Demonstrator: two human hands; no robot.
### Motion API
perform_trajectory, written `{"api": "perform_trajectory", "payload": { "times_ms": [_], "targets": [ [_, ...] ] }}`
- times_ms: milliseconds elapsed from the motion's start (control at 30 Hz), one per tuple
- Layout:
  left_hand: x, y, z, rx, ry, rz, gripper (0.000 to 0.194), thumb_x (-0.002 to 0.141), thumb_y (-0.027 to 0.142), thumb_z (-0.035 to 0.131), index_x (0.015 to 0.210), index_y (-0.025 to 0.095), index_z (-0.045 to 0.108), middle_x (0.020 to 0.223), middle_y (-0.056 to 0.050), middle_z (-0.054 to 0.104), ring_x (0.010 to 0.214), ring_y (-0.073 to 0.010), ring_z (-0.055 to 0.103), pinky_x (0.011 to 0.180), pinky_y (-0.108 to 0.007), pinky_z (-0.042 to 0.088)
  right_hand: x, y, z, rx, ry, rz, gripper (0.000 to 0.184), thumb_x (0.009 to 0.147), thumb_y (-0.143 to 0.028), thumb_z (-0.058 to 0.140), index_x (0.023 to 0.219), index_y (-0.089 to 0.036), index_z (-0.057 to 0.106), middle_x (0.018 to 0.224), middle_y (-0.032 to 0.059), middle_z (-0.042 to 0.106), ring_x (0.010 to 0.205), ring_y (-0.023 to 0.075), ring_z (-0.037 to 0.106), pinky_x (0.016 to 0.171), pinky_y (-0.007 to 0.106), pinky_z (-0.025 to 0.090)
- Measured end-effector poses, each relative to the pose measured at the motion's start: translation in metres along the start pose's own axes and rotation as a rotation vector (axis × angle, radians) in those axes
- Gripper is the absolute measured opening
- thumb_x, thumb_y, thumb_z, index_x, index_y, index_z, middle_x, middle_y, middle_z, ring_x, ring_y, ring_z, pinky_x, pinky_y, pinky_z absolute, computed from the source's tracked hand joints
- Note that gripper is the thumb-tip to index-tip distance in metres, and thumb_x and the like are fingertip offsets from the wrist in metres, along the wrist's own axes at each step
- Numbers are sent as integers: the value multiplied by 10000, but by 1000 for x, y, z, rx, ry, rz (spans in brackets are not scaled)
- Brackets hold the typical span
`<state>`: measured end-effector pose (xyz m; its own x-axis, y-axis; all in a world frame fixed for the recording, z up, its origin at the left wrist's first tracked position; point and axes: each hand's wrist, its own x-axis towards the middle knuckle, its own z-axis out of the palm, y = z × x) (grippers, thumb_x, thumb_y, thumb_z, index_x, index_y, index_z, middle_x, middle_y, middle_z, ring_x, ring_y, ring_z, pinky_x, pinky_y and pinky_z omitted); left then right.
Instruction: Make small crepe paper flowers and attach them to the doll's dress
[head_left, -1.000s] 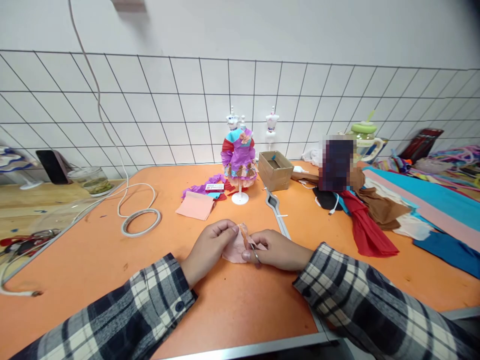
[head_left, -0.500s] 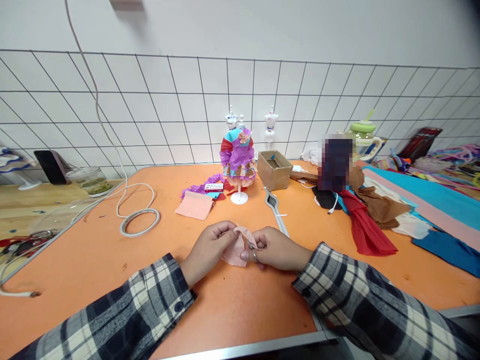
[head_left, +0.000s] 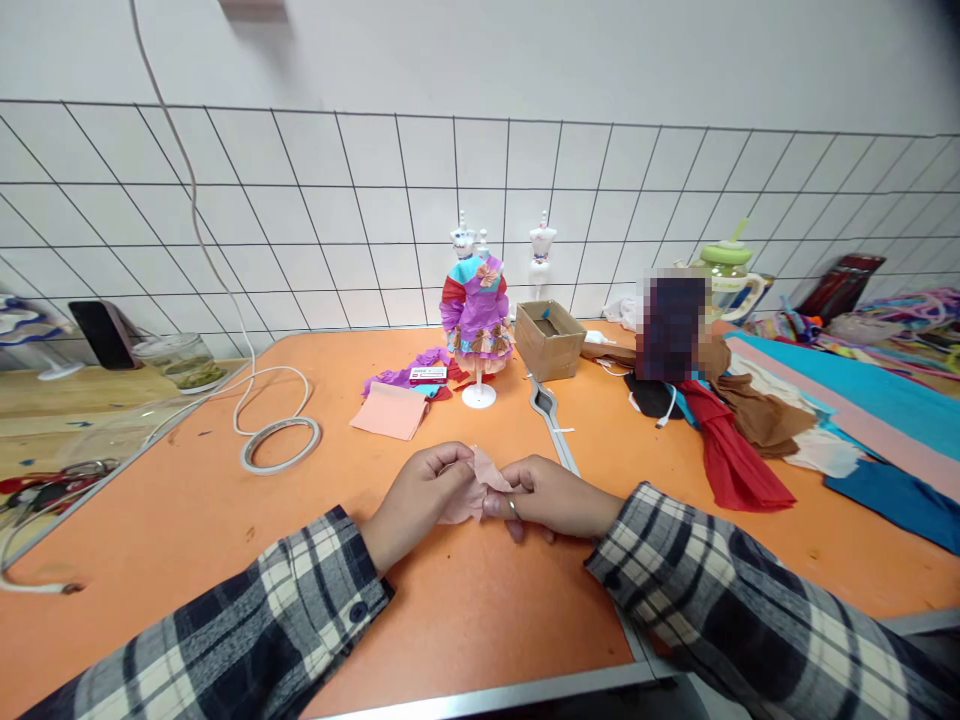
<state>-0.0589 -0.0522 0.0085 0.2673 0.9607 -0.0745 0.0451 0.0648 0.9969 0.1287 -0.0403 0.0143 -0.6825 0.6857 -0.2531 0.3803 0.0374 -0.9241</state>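
My left hand [head_left: 429, 485] is closed on a piece of pink crepe paper [head_left: 484, 470], pinching it between thumb and fingers just above the table. My right hand [head_left: 544, 495] is closed at the paper's right side, thumb and fingertips touching it. A metal loop [head_left: 513, 508], which looks like the handle of small scissors, sits round the right thumb; the blades are hidden. Beyond the hands lies a folded pink crepe paper sheet [head_left: 391, 411]. Behind it stands a small dress form [head_left: 480, 310] in a purple, red and blue paper dress.
A cardboard box [head_left: 550, 340] stands beside the dress form. Tape roll [head_left: 281, 446] and a white cable [head_left: 247, 400] lie left. Purple scraps [head_left: 386, 378] and a small white box [head_left: 428, 375] are behind. Red [head_left: 731, 450] and brown crepe paper [head_left: 772, 415] lie right.
The right fingers have turned and come closer to the left hand. The pink paper's top edge has folded over, and the scissors show less than before.
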Motion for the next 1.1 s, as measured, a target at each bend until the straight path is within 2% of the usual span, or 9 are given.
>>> {"api": "perform_trajectory", "payload": {
  "times_ms": [133,267,333,467,567,700,800,900,1100],
  "targets": [
    [2,-1,0,-22,15,14,295,772,433,627,710,150,570,646,13,585,564,-112,509,562,-225,382,1,2,-1,-41,93,-37,370,857,-498,531,1011,-167,587,697,2,610,504,92,502,431,181,374],
    [5,0,-4,-21,165,-13,280,763,426,644,709,160,573,591,36,564,494,-95,472,491,-205,350,5,8,-16,-579,602,-53,516,798,-403,640,1250,-208,486,1030,84,628,860,210,597,701,295,462],
    [4,0,-6,-101,192,23,266,772,420,631,705,173,560,571,37,565,487,-107,495,486,-212,374,5,9,-25,-900,754,-16,562,797,-296,635,1320,-204,452,1186,122,562,1016,274,547,778,341,453],
    [-7,5,-5,-82,34,188,250,823,408,584,725,178,591,728,-32,668,656,-170,615,621,-280,489,1,6,-29,-1223,831,-56,682,809,-82,529,1445,-202,313,1267,131,500,1079,277,490,806,343,455],
    [-14,8,-1,229,-183,300,254,859,380,545,726,178,626,989,-110,707,919,-240,647,821,-366,502,1,5,-24,-1108,798,-91,559,848,-169,541,1385,-237,404,1220,100,539,1067,249,518,815,337,462],
    [-11,8,1,697,-346,487,187,872,280,508,783,208,655,1193,-110,664,1196,-262,544,1061,-415,353,7,12,-25,-646,698,-43,336,825,-347,617,1144,-244,606,1092,44,658,926,199,617,797,314,464],
    [-5,5,-2,754,-298,463,196,878,285,489,833,216,668,1043,-99,712,1066,-247,611,991,-375,406,9,15,-29,-416,585,-49,316,831,-416,608,1097,-247,632,938,18,713,816,174,649,729,285,467],
    [-1,0,-6,719,-207,396,203,867,331,506,844,222,677,888,-73,722,882,-233,638,854,-334,452,9,17,-32,-487,542,-49,270,824,-429,616,1025,-255,664,948,24,718,869,193,651,738,288,460],
    [4,-3,-11,752,-126,316,257,896,320,452,774,220,654,1034,-76,710,998,-249,613,893,-345,396,11,20,-36,-456,601,-78,309,844,-426,594,1062,-217,655,1043,53,700,947,198,636,801,297,461]
  ]
}}
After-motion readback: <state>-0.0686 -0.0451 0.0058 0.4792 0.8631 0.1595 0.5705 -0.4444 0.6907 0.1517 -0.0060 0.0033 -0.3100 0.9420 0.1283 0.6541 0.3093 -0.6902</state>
